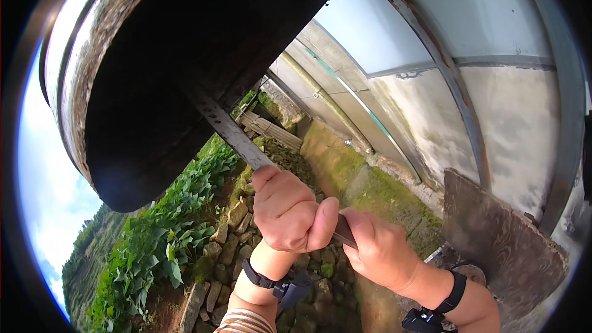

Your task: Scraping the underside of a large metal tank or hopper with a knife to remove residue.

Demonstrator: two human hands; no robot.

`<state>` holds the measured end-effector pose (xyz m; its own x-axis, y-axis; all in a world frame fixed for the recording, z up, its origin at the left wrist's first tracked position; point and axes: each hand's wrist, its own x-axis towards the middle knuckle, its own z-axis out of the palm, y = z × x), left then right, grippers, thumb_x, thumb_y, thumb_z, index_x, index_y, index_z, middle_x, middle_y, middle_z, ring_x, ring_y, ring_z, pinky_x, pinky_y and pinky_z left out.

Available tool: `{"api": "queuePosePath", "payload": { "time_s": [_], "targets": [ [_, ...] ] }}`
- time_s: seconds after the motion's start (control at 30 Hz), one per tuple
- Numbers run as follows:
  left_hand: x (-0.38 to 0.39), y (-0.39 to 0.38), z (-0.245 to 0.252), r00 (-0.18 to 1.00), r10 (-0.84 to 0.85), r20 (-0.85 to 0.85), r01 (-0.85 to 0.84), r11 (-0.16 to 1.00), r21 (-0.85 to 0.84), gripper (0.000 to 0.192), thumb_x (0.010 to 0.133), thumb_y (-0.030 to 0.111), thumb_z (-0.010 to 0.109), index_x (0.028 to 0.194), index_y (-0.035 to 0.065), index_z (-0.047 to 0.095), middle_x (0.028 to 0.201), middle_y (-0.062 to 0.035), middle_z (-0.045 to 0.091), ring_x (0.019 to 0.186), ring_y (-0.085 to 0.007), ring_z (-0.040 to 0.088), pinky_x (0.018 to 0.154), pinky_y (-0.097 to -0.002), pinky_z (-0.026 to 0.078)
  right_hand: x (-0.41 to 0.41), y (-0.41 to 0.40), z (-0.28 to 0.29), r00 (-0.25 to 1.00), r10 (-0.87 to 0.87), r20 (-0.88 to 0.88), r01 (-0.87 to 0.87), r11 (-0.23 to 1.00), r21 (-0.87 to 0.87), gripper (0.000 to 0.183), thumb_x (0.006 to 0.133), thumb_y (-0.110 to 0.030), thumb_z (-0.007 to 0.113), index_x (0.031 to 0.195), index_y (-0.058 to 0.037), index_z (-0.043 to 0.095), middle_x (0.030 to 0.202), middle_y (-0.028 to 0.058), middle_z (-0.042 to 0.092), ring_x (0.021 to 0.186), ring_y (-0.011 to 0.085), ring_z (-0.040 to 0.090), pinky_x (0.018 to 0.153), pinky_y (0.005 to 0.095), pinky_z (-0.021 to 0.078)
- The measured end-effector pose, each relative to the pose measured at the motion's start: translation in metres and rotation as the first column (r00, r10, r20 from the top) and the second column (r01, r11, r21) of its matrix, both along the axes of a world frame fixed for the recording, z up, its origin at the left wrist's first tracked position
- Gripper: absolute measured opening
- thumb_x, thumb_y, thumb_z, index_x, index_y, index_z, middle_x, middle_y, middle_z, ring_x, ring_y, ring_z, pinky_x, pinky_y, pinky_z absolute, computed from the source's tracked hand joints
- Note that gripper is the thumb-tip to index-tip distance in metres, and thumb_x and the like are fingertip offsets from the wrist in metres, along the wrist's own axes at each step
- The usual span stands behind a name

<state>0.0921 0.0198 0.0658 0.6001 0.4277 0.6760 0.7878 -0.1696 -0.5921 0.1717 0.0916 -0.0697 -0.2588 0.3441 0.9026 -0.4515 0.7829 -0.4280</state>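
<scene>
A long, flat bar point(236, 139), grey with several holes near its far end, slants up and left from my hands. My left hand point(293, 212) is closed around its middle, thumb raised. Lower and to the right, my right hand point(380, 247) grips the near part, which looks brown. The far end passes into or in front of the dark underside point(185, 78) of a large object with a pale, worn rim point(76, 78); the shadow hides whether they touch. Both wrists wear black straps with small devices.
A grey and whitish wall point(407, 115) with rusty metal posts and pipes stands on the right. A brown board point(499, 240) leans near its foot. Below lie a mossy path point(370, 185), a rough stone wall point(231, 249) and leafy green plants point(152, 236).
</scene>
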Motion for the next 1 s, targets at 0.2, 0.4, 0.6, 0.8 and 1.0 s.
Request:
{"api": "queuePosePath", "payload": {
  "time_s": [0.2,0.4,0.6,0.8,1.0],
  "targets": [
    [0.019,-0.020,-0.008,0.994,0.108,-0.015,-0.109,0.993,-0.054,0.025,0.071,0.014,0.065,0.055,0.0144,0.046,0.055,0.0005,0.048,0.050,-0.0189,0.048,0.063,-0.0323,0.036,0.010,0.007,-0.011,0.999,-0.017,0.027,0.013,0.990,0.141,0.037,0.069,-0.006,0.063,0.104,-0.0002,0.051,0.069,0.0076,0.051,0.058,0.0245,0.057,0.050,0.0353,0.0475],
    [0.004,0.024,-0.012,0.996,-0.017,0.086,0.018,1.000,-0.015,0.028,0.065,0.009,0.066,0.052,0.0120,0.041,0.054,-0.0006,0.045,0.048,-0.0204,0.045,0.061,-0.0333,0.035,0.022,0.017,-0.009,0.977,-0.164,0.138,0.156,0.986,0.064,0.036,0.071,-0.006,0.062,0.103,-0.0030,0.047,0.069,0.0088,0.050,0.058,0.0265,0.057,0.049,0.0372,0.0472],
    [0.057,-0.010,-0.018,0.969,0.234,-0.076,-0.243,0.958,-0.152,0.031,0.069,0.020,0.068,0.053,0.0144,0.043,0.055,0.0018,0.043,0.049,-0.0179,0.044,0.058,-0.0328,0.032,0.043,0.018,-0.029,0.983,0.176,0.058,-0.174,0.984,-0.047,0.037,0.068,-0.004,0.067,0.102,-0.0043,0.050,0.073,0.0095,0.058,0.062,0.0272,0.061,0.052,0.0356,0.0495],
    [0.099,-0.052,-0.012,0.849,0.511,-0.138,-0.524,0.848,-0.081,0.025,0.078,0.033,0.059,0.060,0.0192,0.050,0.063,0.0057,0.047,0.060,-0.0136,0.053,0.088,-0.0401,0.030,0.045,0.004,-0.045,0.843,0.538,0.006,-0.537,0.843,-0.019,0.030,0.071,-0.006,0.068,0.096,-0.0053,0.052,0.073,0.0092,0.059,0.063,0.0279,0.061,0.054,0.0351,0.0504],
    [0.061,-0.046,-0.005,0.878,0.464,-0.117,-0.471,0.881,-0.036,0.031,0.070,0.013,0.064,0.055,0.0161,0.037,0.058,0.0023,0.045,0.055,-0.0187,0.046,0.062,-0.0333,0.034,0.030,-0.010,-0.041,0.870,0.483,0.097,-0.469,0.873,-0.132,0.032,0.069,-0.003,0.067,0.096,-0.0047,0.050,0.074,0.0120,0.059,0.067,0.0306,0.061,0.056,0.0369,0.0504]
  ]
}}
